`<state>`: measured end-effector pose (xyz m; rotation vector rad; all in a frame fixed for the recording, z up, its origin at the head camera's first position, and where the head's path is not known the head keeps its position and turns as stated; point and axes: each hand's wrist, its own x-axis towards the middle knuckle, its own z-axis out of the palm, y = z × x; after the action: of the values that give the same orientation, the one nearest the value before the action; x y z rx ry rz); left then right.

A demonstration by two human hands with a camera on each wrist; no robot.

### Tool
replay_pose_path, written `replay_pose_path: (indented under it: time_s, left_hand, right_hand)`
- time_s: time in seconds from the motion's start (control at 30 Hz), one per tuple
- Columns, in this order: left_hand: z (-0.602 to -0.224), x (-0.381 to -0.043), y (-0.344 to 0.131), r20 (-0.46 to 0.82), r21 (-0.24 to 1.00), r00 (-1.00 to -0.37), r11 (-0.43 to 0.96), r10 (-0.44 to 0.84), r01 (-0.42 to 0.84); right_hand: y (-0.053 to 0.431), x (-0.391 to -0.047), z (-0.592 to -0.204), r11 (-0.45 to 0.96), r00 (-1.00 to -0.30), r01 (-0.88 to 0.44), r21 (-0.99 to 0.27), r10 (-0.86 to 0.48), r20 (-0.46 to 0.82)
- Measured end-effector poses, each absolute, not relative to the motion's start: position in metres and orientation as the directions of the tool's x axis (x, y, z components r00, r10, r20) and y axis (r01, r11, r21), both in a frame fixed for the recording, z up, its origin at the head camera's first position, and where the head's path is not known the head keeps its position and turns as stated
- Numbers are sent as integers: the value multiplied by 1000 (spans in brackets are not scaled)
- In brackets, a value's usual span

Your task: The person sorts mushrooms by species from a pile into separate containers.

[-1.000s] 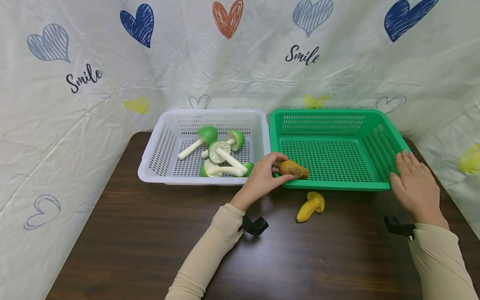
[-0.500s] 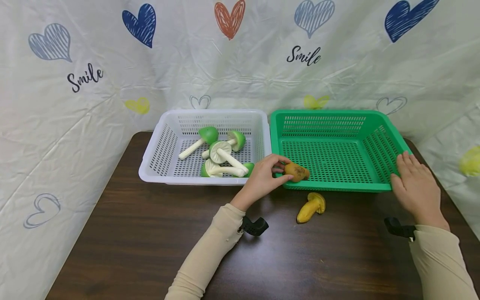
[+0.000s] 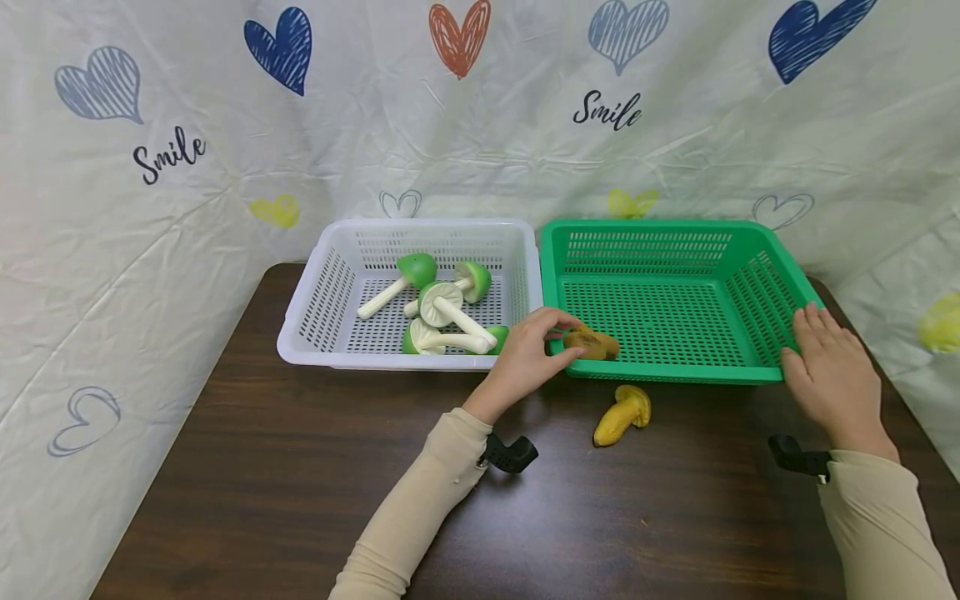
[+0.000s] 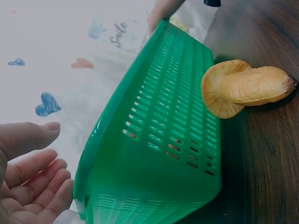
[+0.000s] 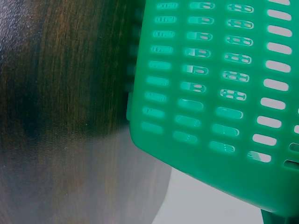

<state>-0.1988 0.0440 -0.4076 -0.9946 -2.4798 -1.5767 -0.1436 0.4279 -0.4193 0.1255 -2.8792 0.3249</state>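
Observation:
My left hand (image 3: pixel 527 352) hovers over the near left corner of the green basket (image 3: pixel 675 372). In the left wrist view its thumb and loosely bent fingers stand apart with nothing between them. Just past the fingertips, a brown mushroom (image 3: pixel 594 344) lies inside that corner, partly covered by the hand in the head view. My right hand (image 3: pixel 834 379) rests with straight fingers against the basket's right rim. On the table before the basket lies a yellow mushroom (image 3: pixel 622 414), its cap close to the basket wall in the left wrist view.
Left of the green basket stands a white basket (image 3: pixel 307 354) holding several green-capped mushrooms (image 3: pixel 417 268) with white stems. Both baskets sit at the back of the dark wooden table (image 3: pixel 300 467). Behind hangs a pale cloth (image 3: pixel 480 142) printed with hearts.
The brown mushroom has left my left fingers and dropped lower into the green basket's corner. The right hand stays at the rim, and the yellow mushroom lies where it was.

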Motion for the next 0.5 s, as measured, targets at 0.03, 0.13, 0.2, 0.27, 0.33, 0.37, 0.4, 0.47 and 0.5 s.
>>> replay_pose_path:
  time_s: [0.03,0.13,0.2,0.27,0.33,0.37,0.4,0.47,0.5]
  left_hand:
    - [-408,-199,44,360,800,-791,273,494,534]
    - [-409,-199,44,363,805,-788,258,497,534]
    - [-408,-199,43,366,810,-787,246,497,532]
    - [-408,-199,43,366,810,-787,246,496,532]
    - [-408,-199,43,373,810,-786,240,494,536]
    - [-408,-199,43,376,809,-784,237,493,537]
    - [-408,-199,43,379,808,-784,236,492,539]
    - [-408,-199,43,389,809,-779,221,492,544]
    - [-408,-198,43,394,808,-777,218,491,548]
  right_hand:
    - [428,-144,-420,972,-967,-112,-209,-58,247]
    - [429,-144,-420,972,-967,-110,-207,-57,248]
    - [429,-144,-421,972,-967,-110,-208,-56,248]
    - [429,-144,-421,972,-967,-110,-208,-56,247]
    - [429,-144,-421,971,-968,-111,-211,-57,245]
    - [429,-143,-421,971,-968,-111,-212,-57,244]
    - [429,-143,-421,971,-968,-112,-214,-58,244]
    - [428,-143,-420,970,-969,-112,-217,-58,241]
    - [428,-143,-420,969,-969,-113,-219,-58,241]
